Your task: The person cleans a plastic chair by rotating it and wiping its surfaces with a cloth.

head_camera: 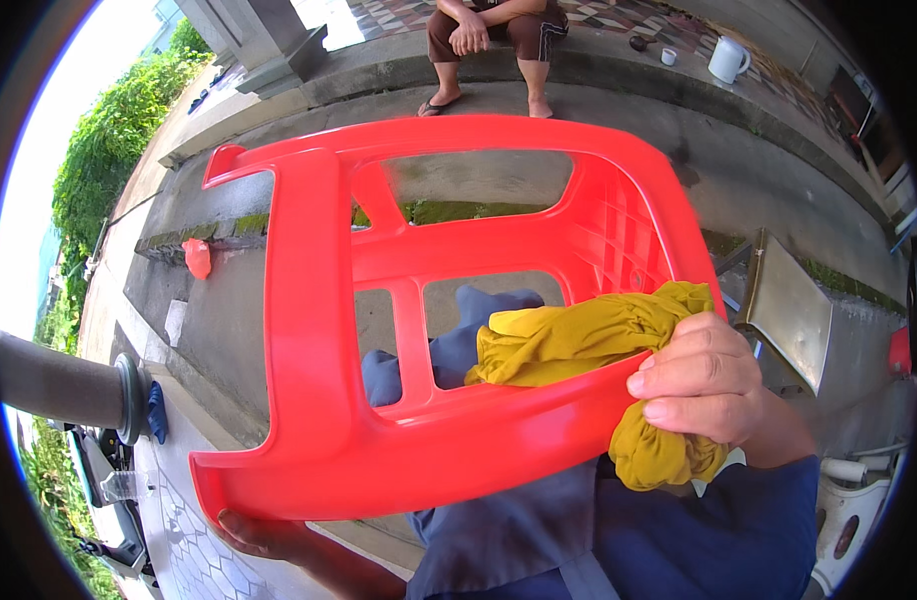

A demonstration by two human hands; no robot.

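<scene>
A red plastic stool (308,300) is tipped on its side in front of me, legs to the left and the ribbed underside of its seat to the right. At the lower left, my left hand (260,536) grips the end of one leg; most of its fingers are hidden by the plastic. My right hand (706,379) clasps a mustard-yellow cloth (571,337) against the stool's edge near the seat. Part of the cloth lies inside the frame, and a bunched end hangs below my fingers. Through the stool's openings a grey-blue garment or cloth (458,337) shows.
A person (470,30) sits on the concrete step ahead. A white electric kettle (728,60) and a white cup (668,56) stand on the ledge. To the right is a metal-framed chair (792,307). At left are a round pillar (61,379) and a red plastic bag (197,259).
</scene>
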